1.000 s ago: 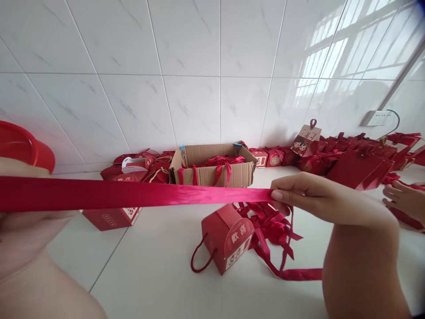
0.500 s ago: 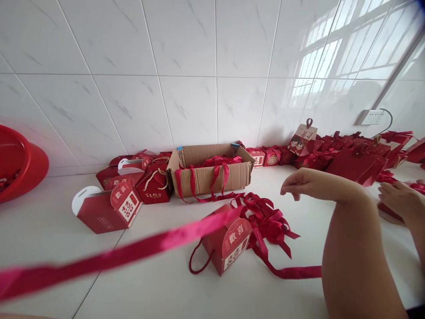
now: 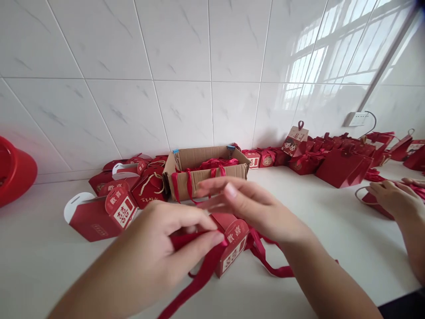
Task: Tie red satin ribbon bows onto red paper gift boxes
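My left hand (image 3: 166, 241) pinches a red satin ribbon (image 3: 195, 279) between thumb and fingers; the ribbon hangs down toward the lower edge. My right hand (image 3: 252, 206) hovers just right of it, fingers stretched out and apart, holding nothing. Both hands are over a small red gift box (image 3: 234, 246) with a white label and a cord handle, standing on the white counter (image 3: 332, 239). A heap of loose red ribbons (image 3: 265, 259) lies beside the box, mostly hidden by my right arm.
An open cardboard box (image 3: 204, 175) with ribbons stands at the wall. Red gift boxes (image 3: 102, 212) lie to its left, and several more (image 3: 338, 166) line the right. A red basin (image 3: 15, 170) sits far left. Another person's hand (image 3: 390, 197) works at the right edge.
The ribbon was stretched taut between my two hands; my right hand let go, the ribbon dropped, and both hands have come together over the gift box, left hand pinching the ribbon.
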`<state>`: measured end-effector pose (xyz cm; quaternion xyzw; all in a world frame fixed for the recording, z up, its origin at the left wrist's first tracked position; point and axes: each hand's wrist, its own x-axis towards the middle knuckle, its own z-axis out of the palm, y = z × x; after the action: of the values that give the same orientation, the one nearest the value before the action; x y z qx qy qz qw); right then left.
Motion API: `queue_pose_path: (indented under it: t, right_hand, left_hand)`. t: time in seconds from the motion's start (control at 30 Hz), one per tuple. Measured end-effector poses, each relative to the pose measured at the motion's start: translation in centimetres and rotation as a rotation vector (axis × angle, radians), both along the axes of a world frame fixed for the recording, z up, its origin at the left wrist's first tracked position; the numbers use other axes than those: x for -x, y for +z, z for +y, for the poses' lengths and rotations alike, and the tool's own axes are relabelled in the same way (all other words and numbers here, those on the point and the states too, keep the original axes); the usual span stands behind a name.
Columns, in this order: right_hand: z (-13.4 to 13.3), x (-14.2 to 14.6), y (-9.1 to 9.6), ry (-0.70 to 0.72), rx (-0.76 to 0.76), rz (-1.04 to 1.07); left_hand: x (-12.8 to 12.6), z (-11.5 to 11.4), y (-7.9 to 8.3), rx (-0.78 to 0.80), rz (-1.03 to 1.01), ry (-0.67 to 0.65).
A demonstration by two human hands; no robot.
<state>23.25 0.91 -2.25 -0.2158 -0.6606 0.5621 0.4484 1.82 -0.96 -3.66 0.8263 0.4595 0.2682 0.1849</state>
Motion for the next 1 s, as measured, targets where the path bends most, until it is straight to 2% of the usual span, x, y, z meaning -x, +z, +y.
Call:
queue_pose_path:
  t: [0.07, 0.13, 0.3, 0.43, 0.6, 0.73, 0.83, 1.0]
  right_hand:
    - [0.0, 0.8, -0.5, 0.135, 0.067, -0.084]
    - [0.1, 0.9, -0.7, 0.181, 0.072, -0.16]
    - [0.2, 0.1, -0.3, 0.082, -0.009, -0.335]
    - [0.2, -1.1, 0.1, 0.018, -0.041, -0.463]
    - [0.4, -2.8, 0.6, -0.092, -0.065, -0.459]
    - [0.4, -4.1, 1.1, -0.189, -0.091, -0.403]
    - [0.3, -4.8, 1.4, -0.253, -0.104, -0.412]
    - [0.0, -5.3, 1.6, -0.294, -0.128, -0.459]
  left_hand:
    - [-1.9, 0.9, 1.7, 0.035, 0.039, -0.015]
    - [-2.9, 1.4, 2.2, 0.031, 0.041, 0.018]
    - [-3.0, 1.4, 1.5, 0.012, 0.067, -0.004]
    - [-3.1, 1.1, 2.6, 0.061, 0.071, -0.019]
    - [-2.6, 1.5, 3.7, 0.049, -0.013, 0.056]
    - [-2.1, 3.1, 2.9, -0.055, -0.018, 0.144]
    - [-2.6, 4.6, 1.5, -0.103, 0.011, 0.081]
    - [-4.1, 5.9, -0.7, 0.137, 0.246, -0.015]
